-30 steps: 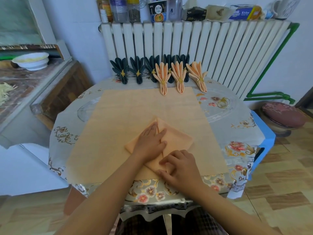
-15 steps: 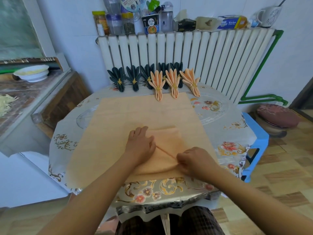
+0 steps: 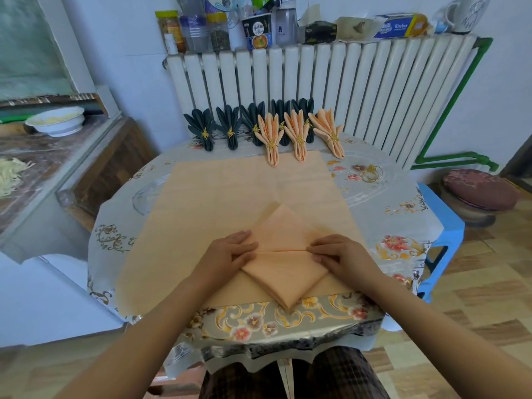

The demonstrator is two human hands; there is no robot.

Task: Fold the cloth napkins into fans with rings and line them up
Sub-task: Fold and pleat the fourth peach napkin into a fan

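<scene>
Compared with half a second back, the peach napkin point(image 3: 283, 254) has been turned into a diamond with one corner pointing far and one hanging just past the near edge, and both hands have slid out to its side corners.

Biggest thing first: the counter point(image 3: 403, 226) with the flowery cover, then the big peach mat point(image 3: 230, 197) spread over it. The napkin sits on the near part of that mat, with a horizontal crease or folded edge running straight across its middle from hand to hand. The left hand point(image 3: 230, 253) rests on the left corner with its fingers fairly straight and together, pressing flat. The right hand point(image 3: 342, 254) is on the right corner, fingers curled a bit at the end of the crease; can't tell if it's pinching the cloth or just pressing it.

Progress-wise: along the far edge, five dark fans point(image 3: 230, 128) and three peach fans point(image 3: 299, 133) are already ringed and lined up, the peach ones overlapping the right end of the dark row. One loose gold ring point(image 3: 372, 173) lies far right on the counter, so I'd guess this is the last one. It still needs pleating, ringing and a spot in the row.
</scene>
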